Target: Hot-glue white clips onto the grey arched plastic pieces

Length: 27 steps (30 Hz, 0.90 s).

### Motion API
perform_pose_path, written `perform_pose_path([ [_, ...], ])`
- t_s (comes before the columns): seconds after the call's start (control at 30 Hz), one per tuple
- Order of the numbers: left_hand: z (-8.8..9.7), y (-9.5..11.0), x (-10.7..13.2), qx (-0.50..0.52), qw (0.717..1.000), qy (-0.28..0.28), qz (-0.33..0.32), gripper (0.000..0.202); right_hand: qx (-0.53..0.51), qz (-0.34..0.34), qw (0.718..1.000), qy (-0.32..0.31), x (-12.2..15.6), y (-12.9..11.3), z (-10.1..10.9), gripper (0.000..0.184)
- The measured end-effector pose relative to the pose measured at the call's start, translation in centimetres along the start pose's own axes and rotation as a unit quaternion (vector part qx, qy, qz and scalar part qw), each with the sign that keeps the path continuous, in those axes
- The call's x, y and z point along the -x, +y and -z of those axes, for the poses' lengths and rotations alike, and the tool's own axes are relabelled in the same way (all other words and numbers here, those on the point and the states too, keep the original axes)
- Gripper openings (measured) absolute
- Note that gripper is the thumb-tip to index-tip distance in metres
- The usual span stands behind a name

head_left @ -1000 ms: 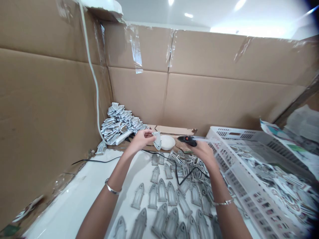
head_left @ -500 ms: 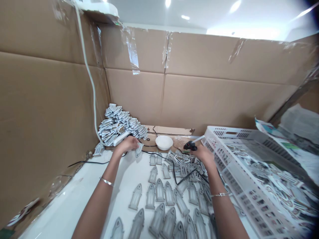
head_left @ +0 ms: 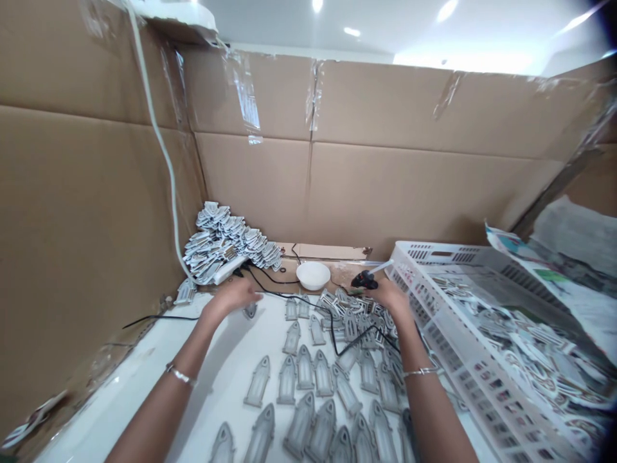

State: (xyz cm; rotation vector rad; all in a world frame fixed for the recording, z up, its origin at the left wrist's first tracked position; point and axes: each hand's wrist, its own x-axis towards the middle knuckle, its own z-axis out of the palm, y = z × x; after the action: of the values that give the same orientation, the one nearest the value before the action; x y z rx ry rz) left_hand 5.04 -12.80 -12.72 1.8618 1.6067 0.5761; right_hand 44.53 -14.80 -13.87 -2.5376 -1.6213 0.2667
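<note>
Right hand (head_left: 389, 296) gripping black hot glue gun (head_left: 365, 280) above gray arch-shaped cutouts (head_left: 303, 366) on white surface (head_left: 144, 392); left hand (head_left: 230, 297) open, empty, just beside 1 cutout (head_left: 249, 311), white bowl (head_left: 313, 275) beyond

"Back?"
"Taped cardboard wall (head_left: 385, 193), white cable (head_left: 161, 161) running down it."
"Corner?"
"Stack of printed cutouts (head_left: 222, 241) beside a white power strip (head_left: 229, 271)."
"Right side?"
"White plastic crate (head_left: 424, 254) full of printed pieces (head_left: 520, 341), white bowl (head_left: 313, 275) left of it."
</note>
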Motion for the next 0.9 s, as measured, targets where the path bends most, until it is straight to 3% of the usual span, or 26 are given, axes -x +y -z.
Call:
perform_pose_path([
  [0.1,-2.2,0.8,4.0,-0.169,0.978,-0.122,0.013,0.039,0.001,-0.006,1.0,-0.012,0.1,-0.1,0.0,0.041],
  [0.23,-4.6,1.2,8.3,-0.302,0.935,-0.189,0.003,0.038,-0.002,-0.02,1.0,-0.018,0.5,-0.2,0.3,0.041],
  [0.4,-5.4,1.0,9.2,-0.277,0.934,-0.225,-0.007,0.025,-0.011,-0.024,1.0,0.011,1.3,-0.6,1.4,0.042],
  [0.47,-5.7,0.7,8.8,-0.245,0.94,-0.236,-0.011,0.024,-0.02,-0.002,1.0,0.016,1.6,-0.9,2.0,0.041],
  [0.63,-5.9,0.0,6.9,-0.115,0.936,-0.331,0.04,0.021,-0.077,0.085,0.992,0.044,3.1,-2.6,3.3,0.037],
  [0.73,-4.9,0.8,4.8,-0.002,0.96,-0.278,0.038,0.029,-0.159,0.158,0.969,0.101,4.6,-4.0,4.0,0.031],
  [0.83,-3.2,3.3,2.7,0.148,0.978,-0.147,-0.007,0.043,-0.229,0.246,0.927,0.168,6.3,-5.5,4.5,0.024],
  [0.9,-2.3,5.5,1.8,0.246,0.967,-0.056,-0.041,0.051,-0.247,0.298,0.903,0.187,7.2,-6.2,4.7,0.022],
])
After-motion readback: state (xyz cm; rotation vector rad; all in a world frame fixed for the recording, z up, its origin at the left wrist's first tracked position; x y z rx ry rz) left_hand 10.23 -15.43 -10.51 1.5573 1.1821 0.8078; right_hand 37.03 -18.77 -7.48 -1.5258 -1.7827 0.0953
